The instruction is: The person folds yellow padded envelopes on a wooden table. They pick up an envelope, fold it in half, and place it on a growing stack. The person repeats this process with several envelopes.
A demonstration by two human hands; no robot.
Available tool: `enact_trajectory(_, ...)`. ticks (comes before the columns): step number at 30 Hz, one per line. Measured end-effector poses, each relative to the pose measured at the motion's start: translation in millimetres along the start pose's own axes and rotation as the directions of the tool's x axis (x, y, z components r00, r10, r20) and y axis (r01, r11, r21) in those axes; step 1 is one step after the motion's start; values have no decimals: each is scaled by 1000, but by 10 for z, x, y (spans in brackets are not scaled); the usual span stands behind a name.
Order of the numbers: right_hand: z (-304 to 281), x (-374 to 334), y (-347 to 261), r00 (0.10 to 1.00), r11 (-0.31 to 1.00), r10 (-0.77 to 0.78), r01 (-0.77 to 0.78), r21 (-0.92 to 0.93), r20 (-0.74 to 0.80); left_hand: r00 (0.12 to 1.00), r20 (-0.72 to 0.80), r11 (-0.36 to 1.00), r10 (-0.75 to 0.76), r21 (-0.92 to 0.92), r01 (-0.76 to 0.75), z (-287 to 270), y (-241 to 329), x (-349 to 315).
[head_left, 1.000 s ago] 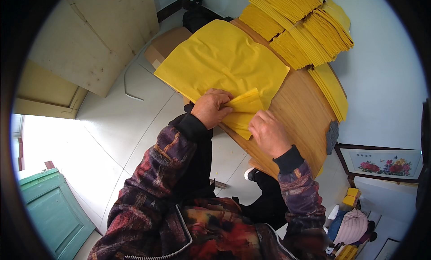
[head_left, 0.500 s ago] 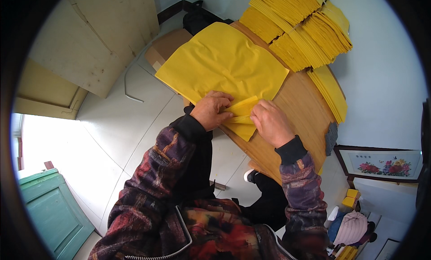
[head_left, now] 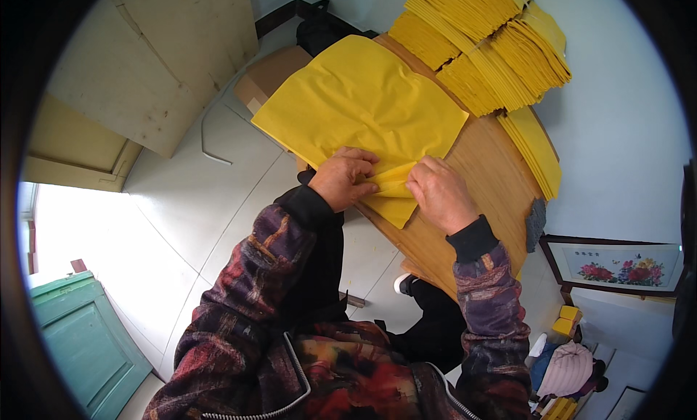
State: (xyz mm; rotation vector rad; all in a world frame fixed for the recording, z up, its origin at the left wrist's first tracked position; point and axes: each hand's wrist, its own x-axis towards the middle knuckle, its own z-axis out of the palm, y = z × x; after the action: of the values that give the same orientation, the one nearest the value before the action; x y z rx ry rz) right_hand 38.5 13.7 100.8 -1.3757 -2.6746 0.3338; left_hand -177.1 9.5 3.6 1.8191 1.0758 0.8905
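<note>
A large, thin yellow sheet (head_left: 356, 93), paper or cloth, lies creased over the wooden table (head_left: 486, 166). Its near part is gathered into folds between my two hands. My left hand (head_left: 344, 179) pinches the folded part from the left, thumb and fingers closed on it. From the right, my right hand (head_left: 439, 193) grips the same fold with bent fingers. A small flap of the sheet hangs below the hands at the table's near edge. The fingertips are partly hidden in the folds.
Tall stacks of folded yellow sheets (head_left: 501, 50) stand at the table's far right. A grey cloth (head_left: 536, 224) lies at its right edge. Behind the left side is a cardboard box (head_left: 272, 75). A framed flower picture (head_left: 617, 264) leans at right; a person (head_left: 570, 369) is farther off.
The upper fold between my hands has been pressed down and drawn toward the right hand. My right hand has shifted very slightly; the left stays in place.
</note>
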Motion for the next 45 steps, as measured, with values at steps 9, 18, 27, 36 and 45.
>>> enact_trajectory(9, 43, -29, 17, 1000, 1000, -4, 4, 7, -11, 998, -10, 996, 68, 60, -67, 11, 9, -20)
enact_trajectory(18, 44, -173, -1, 998, 989, 19, -10, 150, -59, 996, -79, 999, 29, 47, -25, 57, 28, -1)
enact_trajectory(27, 68, -241, -36, 996, 996, -83, 84, 40, -35, 992, -119, 998, -43, 34, 47, 59, 80, 26)
enact_trajectory(36, 81, -159, -72, 994, 994, -110, 110, -11, -9, 991, -129, 998, 19, 55, -12, 50, 57, 17)
enact_trajectory(45, 174, -237, -7, 997, 997, -71, 71, -17, -25, 992, -124, 999, 3, 41, 2, 57, 51, 22)
